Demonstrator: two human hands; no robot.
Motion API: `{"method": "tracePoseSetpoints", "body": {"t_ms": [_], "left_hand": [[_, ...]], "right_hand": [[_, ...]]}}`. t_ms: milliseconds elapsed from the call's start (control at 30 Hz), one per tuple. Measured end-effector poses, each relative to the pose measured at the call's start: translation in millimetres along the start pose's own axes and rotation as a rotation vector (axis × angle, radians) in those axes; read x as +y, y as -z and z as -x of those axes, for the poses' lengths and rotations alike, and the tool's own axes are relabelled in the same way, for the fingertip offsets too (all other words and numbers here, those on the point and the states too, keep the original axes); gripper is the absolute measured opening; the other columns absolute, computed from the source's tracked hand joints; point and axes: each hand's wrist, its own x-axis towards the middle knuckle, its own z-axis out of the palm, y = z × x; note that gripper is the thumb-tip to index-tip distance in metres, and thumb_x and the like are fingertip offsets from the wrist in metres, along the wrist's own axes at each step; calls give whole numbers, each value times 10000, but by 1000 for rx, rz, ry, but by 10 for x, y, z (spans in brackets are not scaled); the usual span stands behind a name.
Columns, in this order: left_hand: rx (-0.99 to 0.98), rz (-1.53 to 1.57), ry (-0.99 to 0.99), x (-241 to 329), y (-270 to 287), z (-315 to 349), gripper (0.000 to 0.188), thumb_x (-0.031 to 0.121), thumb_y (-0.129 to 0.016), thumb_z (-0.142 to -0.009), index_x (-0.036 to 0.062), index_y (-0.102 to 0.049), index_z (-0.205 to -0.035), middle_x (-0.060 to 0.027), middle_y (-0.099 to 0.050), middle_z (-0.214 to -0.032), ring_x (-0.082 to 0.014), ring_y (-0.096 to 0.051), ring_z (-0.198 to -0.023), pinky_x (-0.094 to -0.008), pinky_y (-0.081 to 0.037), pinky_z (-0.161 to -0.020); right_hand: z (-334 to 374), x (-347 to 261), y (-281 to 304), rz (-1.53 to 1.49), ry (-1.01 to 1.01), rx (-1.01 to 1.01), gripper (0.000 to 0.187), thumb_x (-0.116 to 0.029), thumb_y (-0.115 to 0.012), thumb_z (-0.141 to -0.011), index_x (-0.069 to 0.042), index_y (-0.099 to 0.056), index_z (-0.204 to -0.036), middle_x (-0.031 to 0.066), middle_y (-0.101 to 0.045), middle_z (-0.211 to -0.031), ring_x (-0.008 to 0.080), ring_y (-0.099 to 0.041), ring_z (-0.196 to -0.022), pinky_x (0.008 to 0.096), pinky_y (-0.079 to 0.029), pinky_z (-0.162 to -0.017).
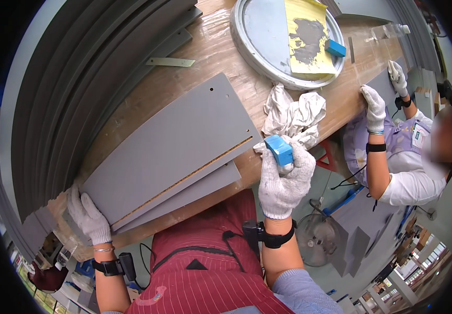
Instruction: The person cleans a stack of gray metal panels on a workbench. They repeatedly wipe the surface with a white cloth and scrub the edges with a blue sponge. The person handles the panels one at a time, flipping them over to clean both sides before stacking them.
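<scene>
My right hand (287, 180), in a white knitted glove, pinches a small blue block (279, 150) in front of me. The block is off the right end of a grey panel (173, 141). That panel has small holes at its far right end and a groove with a brown, raw-looking core along its near edge. My left hand (89, 217), gloved too, rests against the panel's left end with its fingers stretched and apart. Beneath the top panel, another grey panel (205, 183) sticks out on the near side. A crumpled white cloth (294, 112) lies beyond my right hand.
Stacked grey panels (74, 78) rise along the left. A metal strip (170, 62) lies on the wooden table (213, 39). On a round lid (254, 57) are a yellow sheet with grey paste (312, 65) and another blue block (335, 48). A gloved co-worker (403, 141) works at right.
</scene>
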Motion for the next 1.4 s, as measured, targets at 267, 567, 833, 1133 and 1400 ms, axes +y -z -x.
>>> {"method": "tracePoseSetpoints", "body": {"t_ms": [267,567,833,1133,1400], "left_hand": [[-1,-18,-2,-11,-27,-14,474,337,-459,-1064,5,-585,-1377,-231,-556,-1422,-398,-481,-1351,-479,-346,-1150],[19,-16,2,19,-5,-12,464,336,-475,-1056,6,-593,-1361,-230,-565,-1405,-394,-500,-1327,-476,-358,-1139],[20,40,-64,0,29,25,400,285,-542,-1034,11,-620,-1315,-212,-616,-1335,-388,-540,-1273,-477,-389,-1111],[72,90,-153,-37,64,209,354,241,-582,-1011,30,-647,-1288,-210,-637,-1301,-388,-559,-1251,-495,-366,-1123],[38,143,-240,-63,172,173,375,235,-621,-990,28,-645,-1302,-209,-638,-1298,-387,-566,-1248,-498,-368,-1129]], "right_hand": [[44,59,-69,-37,1,51,471,-29,-861,-764,-36,-659,-1190,120,-693,-1086,289,-639,-980,399,-506,-889],[118,156,-98,-93,-92,101,465,-21,-850,-794,5,-634,-1204,161,-630,-1166,275,-652,-975,403,-518,-905],[194,27,-138,-356,-200,114,475,14,-799,-852,33,-561,-1262,147,-627,-1193,218,-643,-1074,350,-520,-967],[316,-157,-291,-246,-127,123,399,-58,-833,-832,-8,-651,-1183,134,-661,-1096,279,-645,-985,400,-500,-932],[794,-638,-189,-97,81,-61,467,-80,-872,-773,-30,-657,-1185,127,-700,-1107,287,-661,-967,401,-514,-897]]}}
